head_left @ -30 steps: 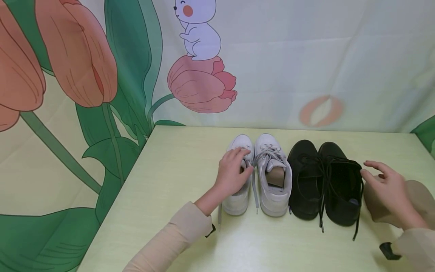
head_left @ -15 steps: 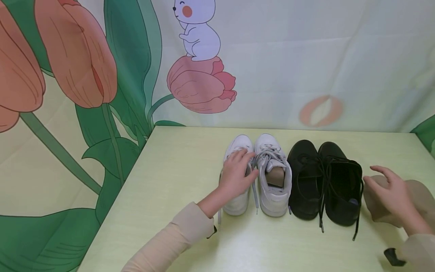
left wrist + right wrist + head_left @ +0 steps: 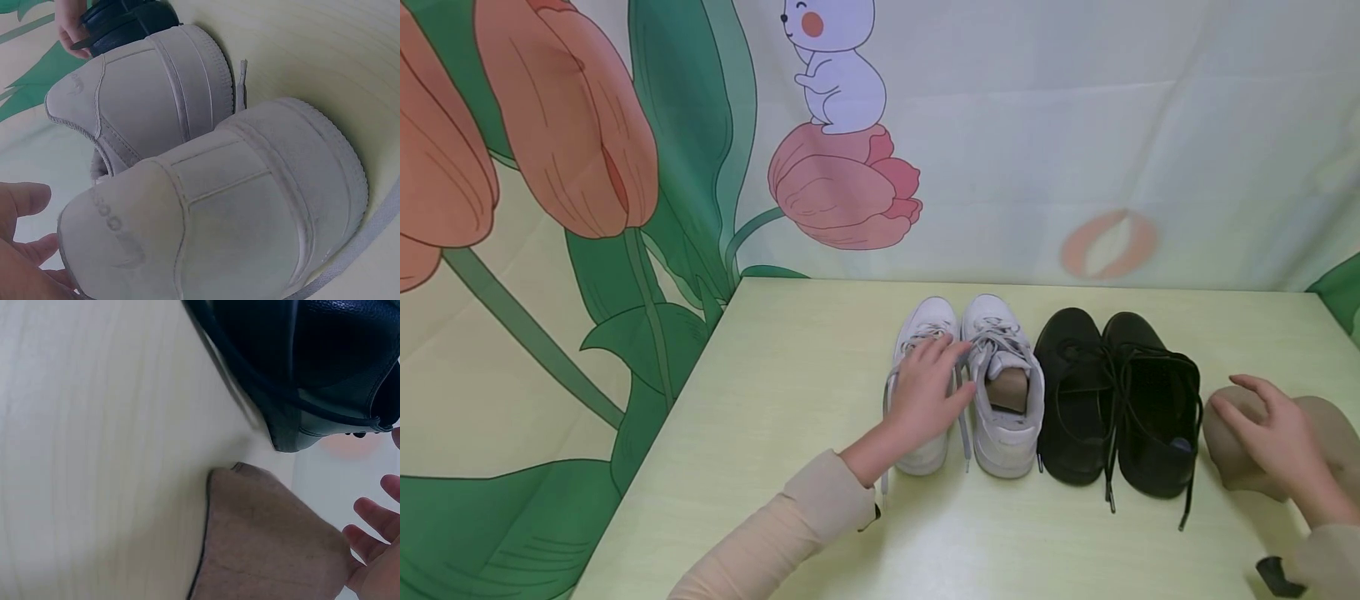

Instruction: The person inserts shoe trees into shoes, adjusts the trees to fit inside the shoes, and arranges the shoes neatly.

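Observation:
A pair of white sneakers stands mid-table, toes pointing away. My left hand (image 3: 928, 390) rests on the laces and opening of the left white sneaker (image 3: 931, 317), fingers fairly straight. The right white sneaker (image 3: 1006, 408) stands beside it, touching. In the left wrist view the heels of the left sneaker (image 3: 219, 212) and the right sneaker (image 3: 144, 94) fill the frame, with my fingers (image 3: 25, 200) at the lower left. My right hand (image 3: 1270, 427) hovers with spread fingers over a tan fabric piece (image 3: 1326, 421), right of the black shoes (image 3: 1120, 400). I cannot tell whether it touches the fabric.
The pale green table (image 3: 805, 367) meets a flower-printed backdrop (image 3: 625, 167) at the back and left. Loose black laces (image 3: 1108, 492) trail toward the front edge. In the right wrist view the tan fabric (image 3: 269, 537) lies just beside the black shoe's heel (image 3: 312, 375).
My right hand has drawn back from the black shoe and lowered over the tan fabric. My left hand has slid slightly right across the left white sneaker's laces.

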`<state>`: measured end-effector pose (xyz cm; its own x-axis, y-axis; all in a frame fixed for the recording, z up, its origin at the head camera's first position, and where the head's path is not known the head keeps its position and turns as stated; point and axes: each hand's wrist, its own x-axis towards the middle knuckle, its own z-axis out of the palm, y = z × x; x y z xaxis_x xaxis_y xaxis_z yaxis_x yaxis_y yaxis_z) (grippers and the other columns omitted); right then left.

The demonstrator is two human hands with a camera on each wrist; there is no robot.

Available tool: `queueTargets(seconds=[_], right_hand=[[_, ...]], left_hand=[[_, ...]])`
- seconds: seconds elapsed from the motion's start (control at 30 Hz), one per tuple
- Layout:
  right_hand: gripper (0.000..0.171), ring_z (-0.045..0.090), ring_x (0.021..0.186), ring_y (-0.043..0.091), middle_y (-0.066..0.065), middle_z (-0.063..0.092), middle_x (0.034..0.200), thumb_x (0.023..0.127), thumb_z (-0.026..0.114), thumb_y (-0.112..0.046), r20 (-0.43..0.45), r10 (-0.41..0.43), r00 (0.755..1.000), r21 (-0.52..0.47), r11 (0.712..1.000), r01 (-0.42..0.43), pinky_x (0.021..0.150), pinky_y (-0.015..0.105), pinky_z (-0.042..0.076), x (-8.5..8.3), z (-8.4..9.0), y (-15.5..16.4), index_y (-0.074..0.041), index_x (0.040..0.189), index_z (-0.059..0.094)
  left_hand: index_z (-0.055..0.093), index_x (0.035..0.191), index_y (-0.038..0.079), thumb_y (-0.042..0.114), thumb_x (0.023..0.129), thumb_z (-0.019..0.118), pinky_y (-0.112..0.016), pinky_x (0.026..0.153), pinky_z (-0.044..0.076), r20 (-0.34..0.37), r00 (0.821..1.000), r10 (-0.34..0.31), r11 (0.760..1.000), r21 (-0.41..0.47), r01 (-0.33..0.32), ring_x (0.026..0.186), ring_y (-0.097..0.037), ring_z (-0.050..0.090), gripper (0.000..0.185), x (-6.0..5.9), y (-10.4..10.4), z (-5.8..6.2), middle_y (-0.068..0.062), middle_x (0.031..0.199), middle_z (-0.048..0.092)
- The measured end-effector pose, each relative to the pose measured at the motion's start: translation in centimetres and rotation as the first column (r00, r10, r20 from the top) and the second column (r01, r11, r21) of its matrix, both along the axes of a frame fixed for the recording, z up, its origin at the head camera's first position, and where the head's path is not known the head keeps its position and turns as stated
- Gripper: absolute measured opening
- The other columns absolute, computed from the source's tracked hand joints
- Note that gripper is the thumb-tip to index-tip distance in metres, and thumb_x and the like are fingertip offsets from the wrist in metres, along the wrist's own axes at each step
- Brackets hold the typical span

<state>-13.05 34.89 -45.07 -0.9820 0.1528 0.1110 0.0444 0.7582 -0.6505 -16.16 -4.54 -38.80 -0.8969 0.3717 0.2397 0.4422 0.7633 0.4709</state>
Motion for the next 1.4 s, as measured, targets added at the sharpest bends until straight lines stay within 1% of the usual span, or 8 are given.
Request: queueTargets(seconds=[0.3, 0.4, 0.53, 0.6, 0.7, 0.93, 1.23, 1.4], right_hand=[[0.062, 0.026, 0.115, 0.056, 0.037, 0.026, 0.132, 0.091, 0.044, -0.035, 0.032, -0.002, 0.999, 0.041, 0.999, 0.001, 0.084, 0.065, 0.024, 0.4, -0.8, 0.5, 0.007, 0.133, 0.027], [0.063, 0.026, 0.114, 0.056, 0.037, 0.025, 0.133, 0.090, 0.045, -0.037, 0.041, -0.006, 0.999, 0.054, 0.999, 0.003, 0.083, 0.066, 0.024, 0.1, -2.0, 1.6, 0.005, 0.134, 0.026], [0.067, 0.028, 0.114, 0.055, 0.034, 0.027, 0.134, 0.088, 0.045, -0.042, 0.025, -0.033, 0.999, 0.105, 0.994, 0.030, 0.083, 0.064, 0.025, -0.7, -4.8, 3.7, -0.002, 0.138, 0.024], [0.067, 0.029, 0.114, 0.054, 0.034, 0.029, 0.133, 0.088, 0.045, -0.043, 0.018, -0.041, 0.999, 0.127, 0.991, 0.039, 0.083, 0.063, 0.025, -0.9, -5.7, 4.4, -0.005, 0.139, 0.023], [0.067, 0.029, 0.113, 0.055, 0.035, 0.029, 0.132, 0.088, 0.046, -0.042, 0.025, -0.047, 0.999, 0.134, 0.990, 0.043, 0.084, 0.064, 0.025, -0.6, -5.3, 4.0, -0.004, 0.139, 0.023], [0.064, 0.029, 0.110, 0.057, 0.040, 0.029, 0.127, 0.090, 0.045, -0.036, 0.037, -0.032, 0.999, 0.131, 0.991, 0.027, 0.085, 0.065, 0.024, 1.1, -2.4, 1.6, 0.005, 0.135, 0.024], [0.065, 0.028, 0.111, 0.057, 0.040, 0.028, 0.128, 0.090, 0.046, -0.033, 0.024, 0.010, 1.000, 0.133, 0.991, -0.013, 0.085, 0.065, 0.024, 1.5, -2.3, 1.4, 0.008, 0.134, 0.023], [0.066, 0.027, 0.113, 0.057, 0.040, 0.027, 0.129, 0.090, 0.047, -0.032, 0.017, -0.003, 1.000, 0.134, 0.991, 0.001, 0.087, 0.065, 0.023, 1.6, -2.4, 1.3, 0.010, 0.134, 0.022]], left_hand=[[0.043, 0.128, 0.015, 0.028, 0.086, 0.055, -0.050, 0.102, 0.023, 0.014, 1.000, -0.015, 1.000, -0.019, 0.015, 0.128, -0.029, 0.029, 0.046, 0.4, 0.4, 0.1, -0.009, 0.136, 0.038], [0.043, 0.129, 0.015, 0.028, 0.086, 0.055, -0.049, 0.102, 0.023, 0.015, 1.000, -0.026, 0.999, -0.020, 0.026, 0.128, -0.029, 0.029, 0.046, 0.5, 0.5, 0.1, -0.008, 0.136, 0.038], [0.042, 0.130, 0.016, 0.028, 0.086, 0.054, -0.049, 0.103, 0.022, 0.020, 0.999, -0.036, 0.999, -0.029, 0.036, 0.129, -0.030, 0.028, 0.047, 0.6, 0.7, 0.0, -0.009, 0.138, 0.037], [0.042, 0.130, 0.016, 0.029, 0.086, 0.053, -0.048, 0.104, 0.021, 0.023, 0.999, -0.041, 0.998, -0.040, 0.042, 0.130, -0.030, 0.027, 0.047, 0.7, 0.9, -0.1, -0.009, 0.138, 0.036], [0.042, 0.130, 0.016, 0.030, 0.087, 0.053, -0.047, 0.104, 0.021, 0.018, 0.999, -0.050, 0.997, -0.062, 0.051, 0.130, -0.029, 0.027, 0.046, 0.8, 1.1, -0.2, -0.009, 0.138, 0.036], [0.044, 0.127, 0.015, 0.030, 0.087, 0.053, -0.047, 0.103, 0.023, -0.023, 0.996, -0.081, 0.992, -0.094, 0.079, 0.129, -0.029, 0.029, 0.044, 1.0, 1.4, -0.6, -0.010, 0.137, 0.038], [0.045, 0.126, 0.017, 0.029, 0.086, 0.054, -0.046, 0.103, 0.023, -0.036, 0.993, -0.111, 0.989, -0.098, 0.107, 0.129, -0.028, 0.029, 0.042, 1.2, 1.8, -0.7, -0.010, 0.137, 0.039], [0.045, 0.126, 0.016, 0.029, 0.086, 0.054, -0.046, 0.103, 0.025, -0.055, 0.992, -0.116, 0.988, -0.112, 0.110, 0.128, -0.027, 0.031, 0.043, 1.4, 1.9, -0.6, -0.010, 0.136, 0.039]])
